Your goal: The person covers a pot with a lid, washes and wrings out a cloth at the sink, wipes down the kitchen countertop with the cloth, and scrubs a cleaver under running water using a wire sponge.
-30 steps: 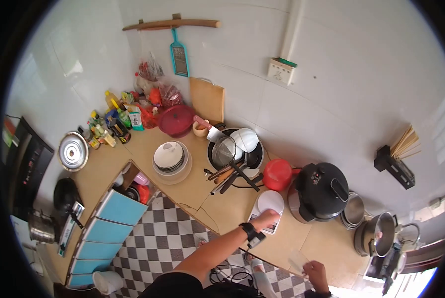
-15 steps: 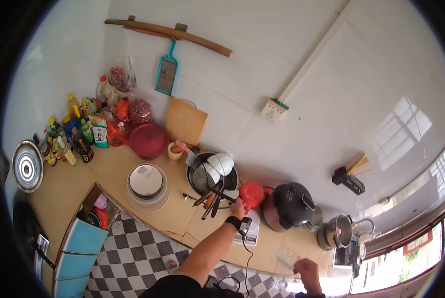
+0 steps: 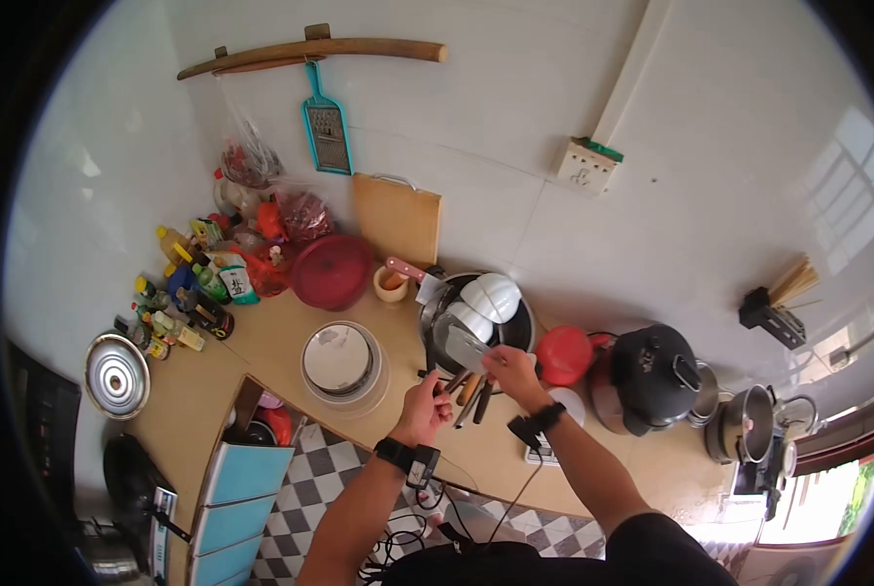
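The right hand (image 3: 511,373) grasps a clear, see-through piece (image 3: 466,347) by its near end, fingers closed on it; its exact form, whether flat or hollow, cannot be told. The piece lies in the line of sight before the dark pan (image 3: 527,327) and the white bowls (image 3: 496,296), and whether it touches them is unclear. The left hand (image 3: 422,412) is partly curled, thumb uppermost, just beside the utensil handles (image 3: 469,390); whether it grips one of them or only passes close cannot be told. Judged by its look, the clear piece is thin plastic: light, smooth, inclined to slip when wet, and likely to flex or crease under a hard squeeze. A gentle pinch at the edge, with thumb and fingers on opposite faces, should suffice. The handles appear stiff and better suited to a full wrap of the fingers at mid-length. The bowls look hard and breakable, best held at the rim. The cleaver (image 3: 432,288) rests at the left of the pan and is safely taken only by its handle. The kitchen scale (image 3: 546,456) sits partly behind the right forearm.
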Demonstrator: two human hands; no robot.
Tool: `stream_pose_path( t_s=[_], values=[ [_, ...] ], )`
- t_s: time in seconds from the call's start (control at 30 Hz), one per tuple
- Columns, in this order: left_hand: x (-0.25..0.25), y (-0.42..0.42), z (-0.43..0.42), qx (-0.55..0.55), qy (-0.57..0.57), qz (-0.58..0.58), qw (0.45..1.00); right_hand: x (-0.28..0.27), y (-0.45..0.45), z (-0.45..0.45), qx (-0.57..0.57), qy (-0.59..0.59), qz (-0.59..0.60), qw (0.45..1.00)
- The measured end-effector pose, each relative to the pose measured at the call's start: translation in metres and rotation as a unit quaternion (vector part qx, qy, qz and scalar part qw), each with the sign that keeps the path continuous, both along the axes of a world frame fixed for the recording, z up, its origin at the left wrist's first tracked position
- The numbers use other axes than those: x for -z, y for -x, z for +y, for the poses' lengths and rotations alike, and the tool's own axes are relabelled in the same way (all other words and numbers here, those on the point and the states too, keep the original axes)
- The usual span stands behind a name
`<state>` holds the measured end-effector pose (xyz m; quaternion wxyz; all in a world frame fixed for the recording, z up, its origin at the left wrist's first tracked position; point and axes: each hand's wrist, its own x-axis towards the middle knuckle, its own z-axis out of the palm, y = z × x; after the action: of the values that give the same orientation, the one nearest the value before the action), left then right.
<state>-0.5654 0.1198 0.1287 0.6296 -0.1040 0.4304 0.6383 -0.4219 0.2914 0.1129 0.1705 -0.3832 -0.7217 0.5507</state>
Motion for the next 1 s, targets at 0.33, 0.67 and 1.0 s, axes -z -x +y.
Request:
stream_pose_path(
  t_s=[0.33, 0.67, 1.0],
  values=[
    [-0.020, 0.025, 0.007, -0.031, 0.026, -0.029, 0.999, 0.076, 0.077, 0.018, -0.021, -0.238, -0.089, 0.967],
    [-0.012, 0.026, 0.009, 0.180, 0.090, 0.108, 0.974, 0.073, 0.096, 0.014, -0.213, -0.405, -0.305, 0.835],
    [0.021, 0.025, -0.002, 0.309, 0.088, 0.217, 0.922, 0.068, 0.088, 0.007, -0.275, -0.433, -0.391, 0.765]
  ],
)
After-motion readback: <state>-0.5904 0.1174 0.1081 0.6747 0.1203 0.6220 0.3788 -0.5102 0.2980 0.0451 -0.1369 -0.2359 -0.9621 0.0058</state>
